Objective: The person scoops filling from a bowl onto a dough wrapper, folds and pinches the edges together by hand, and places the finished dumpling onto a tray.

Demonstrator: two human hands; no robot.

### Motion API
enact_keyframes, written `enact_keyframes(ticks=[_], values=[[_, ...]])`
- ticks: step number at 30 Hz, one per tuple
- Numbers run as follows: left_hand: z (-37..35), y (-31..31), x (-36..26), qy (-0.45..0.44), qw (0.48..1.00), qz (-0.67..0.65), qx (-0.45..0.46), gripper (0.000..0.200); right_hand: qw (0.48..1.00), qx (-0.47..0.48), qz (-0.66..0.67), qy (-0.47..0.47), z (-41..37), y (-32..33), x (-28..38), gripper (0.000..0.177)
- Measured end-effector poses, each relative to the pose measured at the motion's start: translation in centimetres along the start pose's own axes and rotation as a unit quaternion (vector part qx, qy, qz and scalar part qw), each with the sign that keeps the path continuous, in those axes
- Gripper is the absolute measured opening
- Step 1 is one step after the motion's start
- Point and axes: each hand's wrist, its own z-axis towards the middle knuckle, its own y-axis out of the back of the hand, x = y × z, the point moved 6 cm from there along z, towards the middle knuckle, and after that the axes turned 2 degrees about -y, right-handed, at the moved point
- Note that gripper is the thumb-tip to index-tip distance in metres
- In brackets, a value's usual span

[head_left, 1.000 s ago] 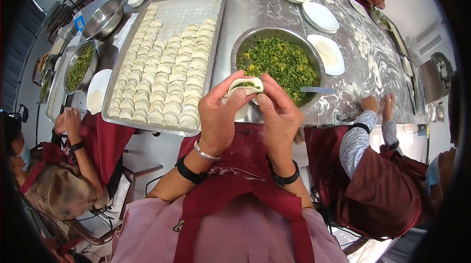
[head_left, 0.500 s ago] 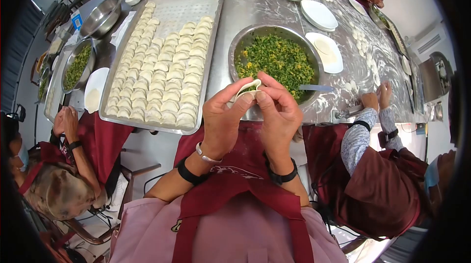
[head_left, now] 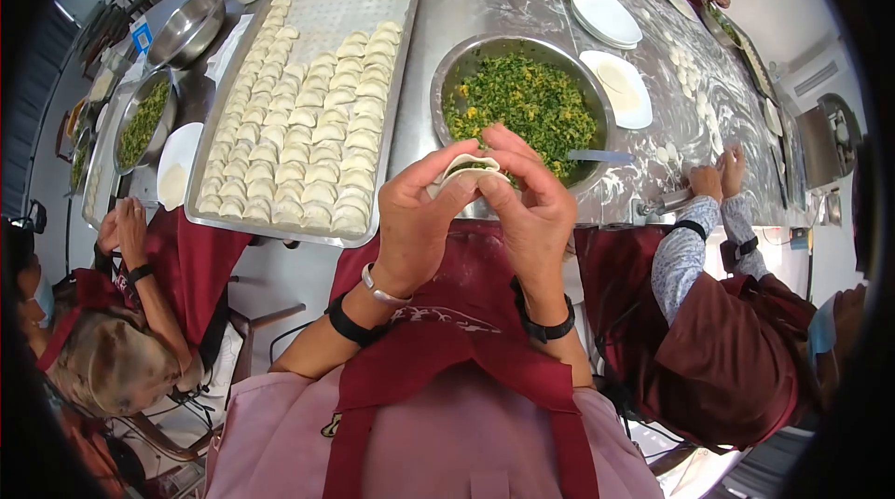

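Note:
Between my two hands is a white dumpling wrapper (head_left: 469, 164), folded over, with green filling showing at its open top. My left hand (head_left: 417, 210) grips its left side, thumb in front and fingers behind. On the right side, my right hand (head_left: 530, 205) pinches it in the same way. Just beyond my hands stands a steel bowl (head_left: 442, 80) of chopped green and yellow filling (head_left: 527, 103), with a pale blue handle (head_left: 601, 156) over its right rim. To the left, a metal tray (head_left: 403, 42) holds rows of folded dumplings (head_left: 303, 131).
A plate with wrappers (head_left: 629, 103) lies right of the bowl, with stacked white plates (head_left: 606, 19) behind. Flour and dough pieces cover the table (head_left: 653, 42) at right. A co-worker's hands (head_left: 718, 177) are at the right, another's (head_left: 123, 229) at the left.
The wrapper has tipped and its folded edges now stand closer around the filling. My fingers have shifted slightly along it. The view has moved a little, so the tray and bowl appear slightly higher.

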Motion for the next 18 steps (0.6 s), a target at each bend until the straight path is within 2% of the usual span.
enact_keyframes(ticks=[3,9,12,15,18], values=[[-0.11,0.3,0.01,-0.002,1.0,0.019,-0.005,0.033,0.997,-0.005,-0.066,0.048,-0.09,0.09,0.75,0.02],[0.05,0.3,0.16,-0.013,0.997,0.067,0.03,0.029,0.993,0.008,-0.063,0.1,-0.1,0.28,1.21,0.02],[0.08,0.32,0.15,0.004,0.998,0.057,0.033,0.029,0.989,0.021,-0.112,0.094,-0.15,0.43,0.9,0.021],[0.05,0.44,0.21,0.021,0.999,0.03,0.025,0.03,0.998,-0.027,-0.052,0.016,-0.47,0.51,0.32,0.02],[-0.03,0.54,0.34,0.033,0.999,0.03,0.027,0.03,0.996,-0.02,-0.084,0.021,-0.46,0.28,0.9,0.018]])
